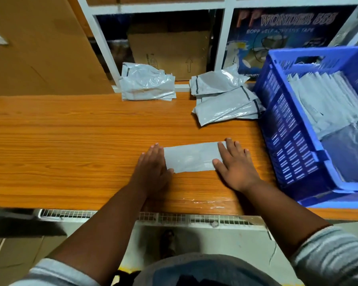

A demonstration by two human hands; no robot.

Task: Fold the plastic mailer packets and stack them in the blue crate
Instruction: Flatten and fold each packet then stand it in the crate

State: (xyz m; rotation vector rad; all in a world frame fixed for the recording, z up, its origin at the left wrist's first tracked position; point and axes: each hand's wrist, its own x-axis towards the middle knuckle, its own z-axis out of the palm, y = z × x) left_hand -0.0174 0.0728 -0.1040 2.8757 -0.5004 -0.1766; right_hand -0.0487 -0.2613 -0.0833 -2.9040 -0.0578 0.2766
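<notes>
- On the wooden table (pixel 70 131), near its front edge, a folded grey mailer packet (pixel 191 157) is pinned flat between both hands; its long axis is set left to right across the view, slightly raised toward the right.
- The left hand (pixel 153 164) is laid on the packet's left end, fingers straight and together, nothing gripped.
- The right hand (pixel 234 164) is laid on the right end, fingers spread and flat, thumb resting on the lower right corner; nothing is pinched.
- The blue crate (pixel 281 129) is placed to the right of the packet, just beside the right hand. The right hand is judged the nearer for the transfer.
- The packet is seen as a smooth, narrow strip with slight sheen; edges appear aligned.
- Folded packets are already stacked inside the crate.
- Two loose piles of unfolded mailers (pixel 225 100) (pixel 147 83) are left at the back of the table, well apart from the hands.
</notes>
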